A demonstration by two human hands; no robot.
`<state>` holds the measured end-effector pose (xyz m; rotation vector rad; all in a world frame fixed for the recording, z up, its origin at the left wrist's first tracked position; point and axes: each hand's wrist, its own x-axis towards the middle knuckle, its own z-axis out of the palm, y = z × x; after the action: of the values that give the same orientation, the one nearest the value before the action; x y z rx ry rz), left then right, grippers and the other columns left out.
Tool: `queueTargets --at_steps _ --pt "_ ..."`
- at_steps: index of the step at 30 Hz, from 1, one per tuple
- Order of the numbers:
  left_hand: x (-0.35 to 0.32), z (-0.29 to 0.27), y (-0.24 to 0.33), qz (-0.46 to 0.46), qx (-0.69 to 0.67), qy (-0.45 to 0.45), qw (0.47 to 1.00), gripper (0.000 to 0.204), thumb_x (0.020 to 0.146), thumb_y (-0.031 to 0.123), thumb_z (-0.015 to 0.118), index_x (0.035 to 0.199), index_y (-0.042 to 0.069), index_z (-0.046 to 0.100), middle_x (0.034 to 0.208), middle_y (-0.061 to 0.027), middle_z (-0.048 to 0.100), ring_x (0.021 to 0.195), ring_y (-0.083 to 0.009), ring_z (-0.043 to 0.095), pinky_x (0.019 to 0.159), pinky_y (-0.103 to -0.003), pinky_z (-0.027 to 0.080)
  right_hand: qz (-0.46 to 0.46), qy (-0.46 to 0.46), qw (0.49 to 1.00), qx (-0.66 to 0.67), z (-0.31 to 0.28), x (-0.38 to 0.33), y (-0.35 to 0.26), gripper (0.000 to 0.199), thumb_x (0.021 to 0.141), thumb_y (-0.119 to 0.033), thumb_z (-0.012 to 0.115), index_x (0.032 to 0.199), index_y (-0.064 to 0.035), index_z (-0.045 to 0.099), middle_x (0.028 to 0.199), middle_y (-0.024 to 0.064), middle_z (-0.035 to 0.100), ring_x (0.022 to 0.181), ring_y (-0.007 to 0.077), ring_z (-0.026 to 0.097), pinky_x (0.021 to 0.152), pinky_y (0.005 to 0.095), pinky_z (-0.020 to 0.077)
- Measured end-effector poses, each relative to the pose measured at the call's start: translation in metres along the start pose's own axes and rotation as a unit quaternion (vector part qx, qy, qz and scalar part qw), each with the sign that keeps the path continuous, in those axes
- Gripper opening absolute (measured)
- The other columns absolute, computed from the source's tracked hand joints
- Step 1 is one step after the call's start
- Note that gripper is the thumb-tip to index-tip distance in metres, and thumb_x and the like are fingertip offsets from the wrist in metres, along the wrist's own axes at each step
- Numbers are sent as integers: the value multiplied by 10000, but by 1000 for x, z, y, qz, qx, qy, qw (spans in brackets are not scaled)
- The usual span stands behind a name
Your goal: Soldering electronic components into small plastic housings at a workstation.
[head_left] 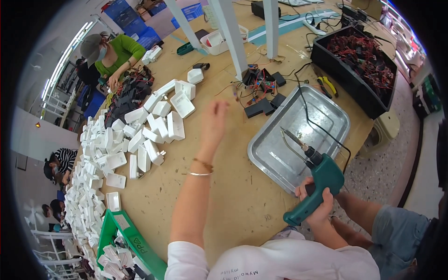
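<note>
My right hand [318,205] is wrapped round the grip of a green soldering gun [326,175]. Its metal tip and thin curved feed tube point up and left, over a shallow metal tray [261,151]. My left hand [215,119] is stretched forward above the tabletop, slightly blurred, fingers a little apart and nothing visible in them. Ahead and to its right lies a cluster of small black parts with red and coloured wires [263,86]. Closest on its left are open white plastic housings [182,104], part of a large heap.
A black bin [347,105] full of red-wired parts stands at the right, beside yellow-handled pliers [331,87]. A dark cord [305,100] crosses the tray. White posts [232,39] rise ahead. A green box [144,249] sits at the lower left. A co-worker in green [126,50] works at the far left.
</note>
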<state>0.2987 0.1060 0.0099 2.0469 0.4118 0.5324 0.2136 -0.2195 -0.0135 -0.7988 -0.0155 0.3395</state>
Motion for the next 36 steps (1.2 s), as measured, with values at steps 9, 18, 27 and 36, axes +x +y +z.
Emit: queueTargets --at_steps 9,18,27,36 --pt "-32 -101 65 -34 -461 -23 887 266 991 242 409 823 76 532 1245 -138 540 1084 -299 558 963 -438 433 35 -70 996 47 0 6 -2 568 836 -533 527 1115 -37 528 930 27 526 708 150 460 703 348 348" --pt "-91 -131 68 -119 -565 -56 814 298 1011 244 325 855 78 519 1267 -226 511 1185 -372 507 979 -525 445 36 -93 995 25 -5 7 -3 571 863 -552 467 1108 -38 510 847 23 463 742 141 418 732 334 312" --pt "-177 -137 39 -152 -623 -38 767 280 1007 225 339 920 57 545 1146 -207 583 1093 -345 575 974 -483 466 23 -88 996 -13 1 7 -2 574 871 -527 476 1113 -7 503 786 33 444 732 143 423 758 331 333" --pt "-163 -146 56 -122 -657 -34 743 266 999 194 357 880 30 529 1196 -199 557 1156 -334 527 1043 -481 406 -8 -26 1000 -4 12 -6 0 496 889 -423 501 1123 12 536 906 71 523 734 165 453 755 360 376"
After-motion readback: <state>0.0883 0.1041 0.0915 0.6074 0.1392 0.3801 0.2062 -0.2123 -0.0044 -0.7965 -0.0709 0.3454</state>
